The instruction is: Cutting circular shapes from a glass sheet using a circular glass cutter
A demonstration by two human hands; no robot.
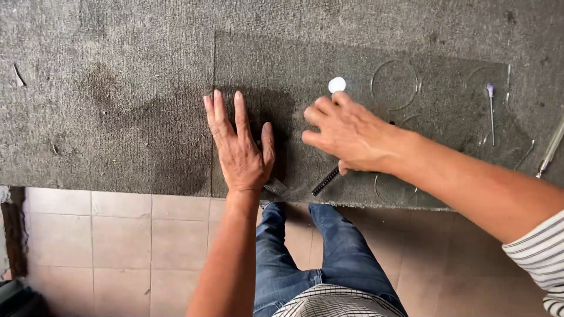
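Note:
A clear glass sheet (358,53) lies on the grey carpet-covered table (117,88), with circle outlines scored or cut in it (395,85). My left hand (239,147) lies flat, fingers spread, on the sheet's left edge near the table front. My right hand (349,135) rests on the glass just to the right, its fingers curled over a thin black ruled bar (326,181) that sticks out from under the palm toward the front edge. How the fingers hold it is hidden. A small white disc (336,84) lies just beyond the right fingertips.
A thin tool with a purple tip (491,111) lies on the right part of the glass. A metal rod-like tool (550,149) sits at the table's right edge. Beige floor tiles (117,246) and my jeans-clad legs (305,252) show below the table front.

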